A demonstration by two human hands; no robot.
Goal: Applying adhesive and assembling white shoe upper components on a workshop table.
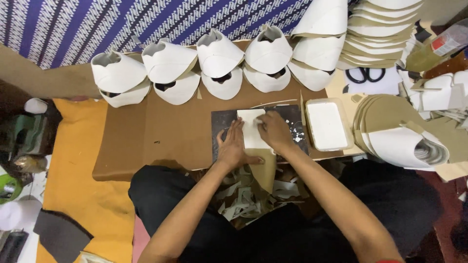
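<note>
Where brown board [161, 131] meets patterned cloth [73, 24], cluttered

View: one head camera, worn by the seated person.
Facing: steeply down over the lap onto the board [161, 141].
Nearness: close; forearms fill the lower frame, hands [253, 139] near centre.
Edges: patterned cloth [73, 24] at 12 o'clock, scissors [364, 74] at 2 o'clock.

A white rectangular paper piece [252, 131] is laid on a dark square cutting mat [287, 124], itself set on a brown cardboard sheet [161, 141]. A white shallow rectangular tray [326, 125] is placed right of the mat; folded white paper shells [195, 68] are ranged behind it
</note>
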